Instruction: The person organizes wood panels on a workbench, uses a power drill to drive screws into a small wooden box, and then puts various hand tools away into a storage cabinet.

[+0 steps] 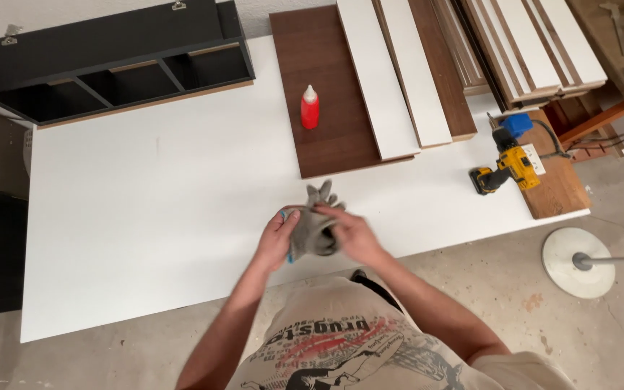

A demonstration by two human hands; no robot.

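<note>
Workshop floor is bare concrete, with a big white table (146,217) carrying everything. Person stands at its near edge, both hands over it, working a grey work glove (315,220) — held just above the table, glove fingertips pointing away from them. Left hand (277,242) pinches the cuff, fingers closed on it; right hand (352,235) is also clamped on the glove body, some motion blur there. Red glue bottle (310,107) stands upright on a dark brown panel (326,94) further back, well apart from the hands. Yellow cordless drill (503,171) lies on a wooden board (561,188) at the right. Black shelf unit (117,61) sits at the back left.

Risk, as I judge it — that board overhangs the table edge, so a stray elbow could tip the drill off.
</note>
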